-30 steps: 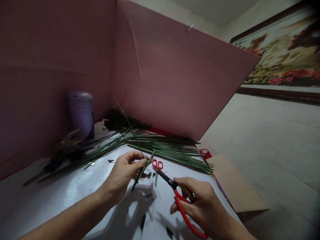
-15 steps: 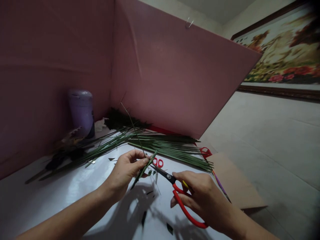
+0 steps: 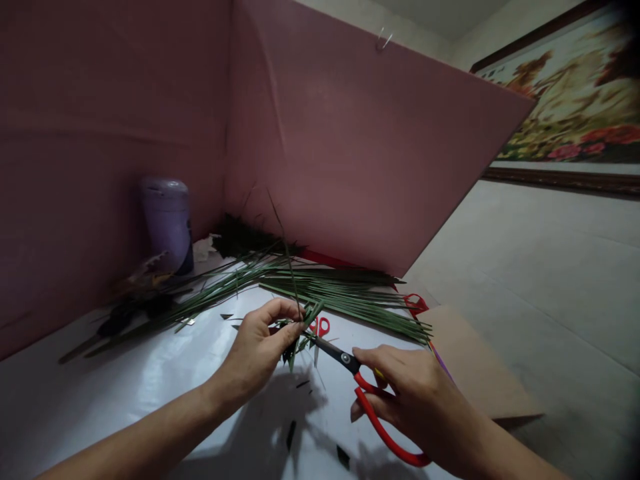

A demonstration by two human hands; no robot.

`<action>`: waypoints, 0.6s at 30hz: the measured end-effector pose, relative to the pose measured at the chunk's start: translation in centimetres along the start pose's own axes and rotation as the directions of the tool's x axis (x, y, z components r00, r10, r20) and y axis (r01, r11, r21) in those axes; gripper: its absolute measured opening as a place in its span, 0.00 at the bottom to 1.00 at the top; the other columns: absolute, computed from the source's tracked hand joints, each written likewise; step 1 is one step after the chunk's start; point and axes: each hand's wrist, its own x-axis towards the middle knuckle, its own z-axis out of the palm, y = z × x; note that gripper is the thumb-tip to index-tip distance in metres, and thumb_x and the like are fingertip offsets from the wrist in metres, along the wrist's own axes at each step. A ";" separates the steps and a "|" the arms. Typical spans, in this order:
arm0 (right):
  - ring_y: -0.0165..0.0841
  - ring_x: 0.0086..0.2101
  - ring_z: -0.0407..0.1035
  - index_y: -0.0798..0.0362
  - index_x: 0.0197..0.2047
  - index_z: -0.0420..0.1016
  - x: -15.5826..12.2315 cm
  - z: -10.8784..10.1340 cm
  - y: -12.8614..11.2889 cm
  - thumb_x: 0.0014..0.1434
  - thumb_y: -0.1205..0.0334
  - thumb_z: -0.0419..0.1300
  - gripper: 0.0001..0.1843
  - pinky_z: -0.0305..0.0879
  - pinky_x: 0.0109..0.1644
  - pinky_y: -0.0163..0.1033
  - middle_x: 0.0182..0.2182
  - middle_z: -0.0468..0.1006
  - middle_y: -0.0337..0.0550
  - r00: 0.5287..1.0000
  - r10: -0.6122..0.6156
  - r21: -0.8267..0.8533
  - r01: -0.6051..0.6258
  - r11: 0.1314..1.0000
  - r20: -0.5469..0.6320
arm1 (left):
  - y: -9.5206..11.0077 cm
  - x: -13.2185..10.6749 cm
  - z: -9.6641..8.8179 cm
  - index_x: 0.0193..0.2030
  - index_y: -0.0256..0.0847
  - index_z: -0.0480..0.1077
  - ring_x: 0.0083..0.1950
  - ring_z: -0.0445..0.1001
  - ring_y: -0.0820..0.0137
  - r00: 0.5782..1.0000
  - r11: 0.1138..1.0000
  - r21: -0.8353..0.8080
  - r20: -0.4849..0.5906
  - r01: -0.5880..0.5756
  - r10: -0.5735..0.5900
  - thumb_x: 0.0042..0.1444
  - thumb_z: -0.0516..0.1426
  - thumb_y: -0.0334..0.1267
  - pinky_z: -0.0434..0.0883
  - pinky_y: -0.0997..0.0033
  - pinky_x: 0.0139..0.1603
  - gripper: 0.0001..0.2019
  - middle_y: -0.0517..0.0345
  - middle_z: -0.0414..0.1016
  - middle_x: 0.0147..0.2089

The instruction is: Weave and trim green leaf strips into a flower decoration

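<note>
Between the thumb and fingers of my left hand (image 3: 267, 340) is a small piece woven from green leaf strips (image 3: 313, 313), with a long thin strip rising out of it. My right hand (image 3: 407, 387) grips red-handled scissors (image 3: 367, 393), fingers through the loops. Their dark blades point left and reach the leaf piece beside my left fingertips; the tips are partly hidden among the strips. Behind the leaf piece, a smaller pair of red-handled scissors (image 3: 323, 325) lies on the white table (image 3: 165, 393).
Long green leaf strips (image 3: 345, 300) spread across the back of the table. A purple canister (image 3: 167, 223) stands at the left, near dark-handled tools (image 3: 115, 323). Cut leaf scraps (image 3: 343, 457) lie in front. A brown board (image 3: 480, 360) sits at the right, below pink panels (image 3: 350, 147).
The leaf piece has turned in my left hand, and its long strip now stands more upright. The scissor blades have come closer together at the strips. The view has shifted slightly.
</note>
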 end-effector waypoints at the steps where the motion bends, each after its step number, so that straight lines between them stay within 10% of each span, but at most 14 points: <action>1: 0.32 0.22 0.68 0.53 0.42 0.74 0.0 0.0 0.0 0.50 0.64 0.63 0.14 0.63 0.25 0.35 0.23 0.75 0.42 1.000 -0.003 0.011 0.004 1.000 -0.017 | 0.0 0.0 0.0 0.32 0.39 0.71 0.33 0.67 0.71 1.000 1.000 0.010 0.000 -0.011 0.011 0.50 0.58 0.36 0.63 0.73 0.31 0.03 0.56 0.73 0.35; 7: 0.32 0.22 0.68 0.53 0.41 0.75 0.1 -0.4 -0.1 0.51 0.63 0.63 0.12 0.63 0.26 0.35 0.23 0.76 0.43 0.999 0.000 0.057 0.002 0.998 -0.046 | 0.1 -0.2 0.1 0.31 0.39 0.71 0.33 0.67 0.73 1.000 0.999 0.026 0.002 -0.021 0.021 0.50 0.59 0.35 0.63 0.73 0.33 0.03 0.57 0.73 0.36; 11: 0.29 0.20 0.62 0.51 0.36 0.75 0.6 -1.3 -0.5 0.50 0.61 0.64 0.08 0.58 0.24 0.34 0.21 0.72 0.37 0.993 0.098 0.121 -0.105 0.987 0.065 | 0.1 0.0 -0.1 0.32 0.38 0.71 0.30 0.67 0.74 0.985 0.977 -0.129 0.048 0.170 -0.165 0.48 0.60 0.38 0.65 0.73 0.30 0.07 0.58 0.72 0.33; 18: 0.26 0.20 0.47 0.51 0.26 0.71 2.1 -2.0 -1.5 0.47 0.56 0.65 0.09 0.47 0.20 0.32 0.17 0.56 0.30 0.863 0.371 0.446 -0.497 0.744 0.344 | -0.2 0.9 -0.7 0.29 0.35 0.70 0.36 0.75 0.66 0.831 0.752 -0.368 0.348 0.546 -0.433 0.46 0.60 0.34 0.67 0.76 0.24 0.05 0.49 0.76 0.34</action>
